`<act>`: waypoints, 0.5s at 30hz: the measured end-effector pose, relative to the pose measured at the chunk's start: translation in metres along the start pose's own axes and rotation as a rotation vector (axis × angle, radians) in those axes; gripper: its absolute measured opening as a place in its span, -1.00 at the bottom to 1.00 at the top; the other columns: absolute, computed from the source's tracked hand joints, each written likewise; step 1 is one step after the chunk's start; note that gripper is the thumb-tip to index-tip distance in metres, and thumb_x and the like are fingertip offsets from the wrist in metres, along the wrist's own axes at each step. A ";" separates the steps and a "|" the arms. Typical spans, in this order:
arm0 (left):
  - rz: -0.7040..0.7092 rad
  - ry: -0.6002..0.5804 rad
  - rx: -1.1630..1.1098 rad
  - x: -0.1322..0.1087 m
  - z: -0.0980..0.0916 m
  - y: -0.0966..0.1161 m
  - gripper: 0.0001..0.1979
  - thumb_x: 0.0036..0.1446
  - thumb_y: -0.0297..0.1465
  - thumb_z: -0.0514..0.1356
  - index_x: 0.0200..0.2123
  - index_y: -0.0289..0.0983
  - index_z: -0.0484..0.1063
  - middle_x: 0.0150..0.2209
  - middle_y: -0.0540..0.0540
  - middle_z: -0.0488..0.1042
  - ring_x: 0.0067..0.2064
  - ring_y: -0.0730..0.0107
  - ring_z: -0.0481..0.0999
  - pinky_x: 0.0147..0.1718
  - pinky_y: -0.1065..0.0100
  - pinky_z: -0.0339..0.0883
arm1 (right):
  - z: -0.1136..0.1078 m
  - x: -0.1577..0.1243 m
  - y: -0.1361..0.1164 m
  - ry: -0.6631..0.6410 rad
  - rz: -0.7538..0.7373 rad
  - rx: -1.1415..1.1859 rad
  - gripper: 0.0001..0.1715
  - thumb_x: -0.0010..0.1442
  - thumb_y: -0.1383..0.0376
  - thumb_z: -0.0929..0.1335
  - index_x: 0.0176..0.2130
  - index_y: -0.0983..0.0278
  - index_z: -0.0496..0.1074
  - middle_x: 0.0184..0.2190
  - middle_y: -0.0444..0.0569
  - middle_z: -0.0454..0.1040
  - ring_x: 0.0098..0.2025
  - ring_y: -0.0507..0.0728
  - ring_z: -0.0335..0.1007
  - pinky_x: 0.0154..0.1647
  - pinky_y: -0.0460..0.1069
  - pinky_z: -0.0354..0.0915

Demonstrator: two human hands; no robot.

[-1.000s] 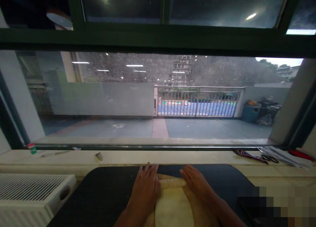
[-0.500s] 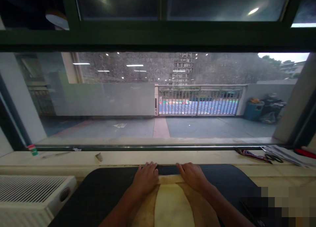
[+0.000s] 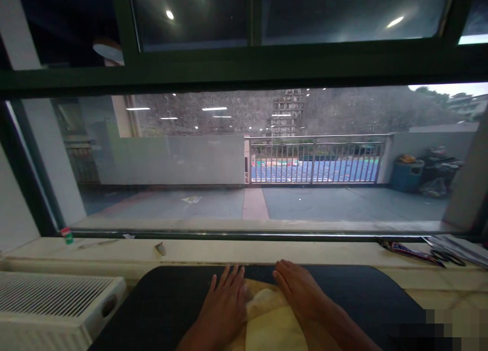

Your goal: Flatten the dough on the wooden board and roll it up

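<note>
Found sheet point(image 3: 276, 328) on tan layer point(image 3: 261, 285) between left hand point(image 3: 224, 305), spread, and right hand point(image 3: 303, 292), fingers together (cannot tell whether pinching). Noted red-capped jar point(image 3: 67, 235) on sill point(image 3: 236, 250), contents indiscernible; bin point(image 3: 406, 177) outside, topped with orange matter point(image 3: 406, 158).

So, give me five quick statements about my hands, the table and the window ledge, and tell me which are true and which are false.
1. The left hand and right hand are on opposite sides of the pale yellow piece. True.
2. The tabletop is white. False: it is dark, close to black.
3. The small red and green container is near the left end of the window ledge. True.
4. The scissors lie between the two hands. False: they lie on the ledge at the right, beside some papers.
5. A metal railing shows through the window. True.
</note>
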State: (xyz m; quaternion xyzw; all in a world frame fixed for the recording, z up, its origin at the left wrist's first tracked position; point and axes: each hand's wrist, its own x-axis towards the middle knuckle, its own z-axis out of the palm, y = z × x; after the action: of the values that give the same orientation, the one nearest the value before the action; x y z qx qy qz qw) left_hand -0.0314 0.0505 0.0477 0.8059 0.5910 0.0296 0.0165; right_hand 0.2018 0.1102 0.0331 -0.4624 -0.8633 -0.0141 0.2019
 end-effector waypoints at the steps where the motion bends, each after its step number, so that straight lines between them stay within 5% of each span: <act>1: 0.004 -0.008 -0.004 0.003 0.001 -0.002 -0.53 0.39 -0.35 -0.14 0.27 -0.18 0.27 0.40 -0.15 0.09 0.40 -0.04 0.02 0.25 -0.30 0.02 | 0.003 0.004 0.003 -0.017 0.001 -0.002 -0.55 0.45 0.19 0.10 -0.18 0.22 0.50 -0.23 0.02 0.59 -0.17 0.13 0.49 -0.17 -0.03 0.23; 9: 0.015 0.135 -0.032 0.020 0.000 -0.013 -0.58 0.40 -0.42 -0.13 0.19 -0.20 0.36 0.27 -0.13 0.36 0.29 0.08 0.28 0.19 -0.04 0.23 | 0.006 0.026 0.006 -0.037 0.056 -0.080 -0.42 0.44 0.12 0.16 -0.45 0.23 0.54 -0.47 0.04 0.58 -0.38 0.12 0.52 -0.38 -0.04 0.13; 15: 0.024 0.259 -0.113 0.002 -0.001 -0.004 -0.58 0.41 -0.37 -0.12 0.21 -0.17 0.33 0.25 -0.14 0.38 0.30 0.18 0.27 0.30 -0.07 0.06 | -0.034 0.009 -0.023 0.069 0.049 -0.127 -0.33 0.49 0.14 0.05 -0.45 0.22 0.51 -0.48 -0.05 0.54 -0.41 0.06 0.47 -0.36 -0.03 0.08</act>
State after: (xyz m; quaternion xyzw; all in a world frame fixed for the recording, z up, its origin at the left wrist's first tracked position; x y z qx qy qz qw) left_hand -0.0347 0.0533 0.0487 0.8002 0.5758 0.1667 -0.0148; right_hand 0.1901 0.0965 0.0708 -0.4946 -0.8415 -0.0797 0.2021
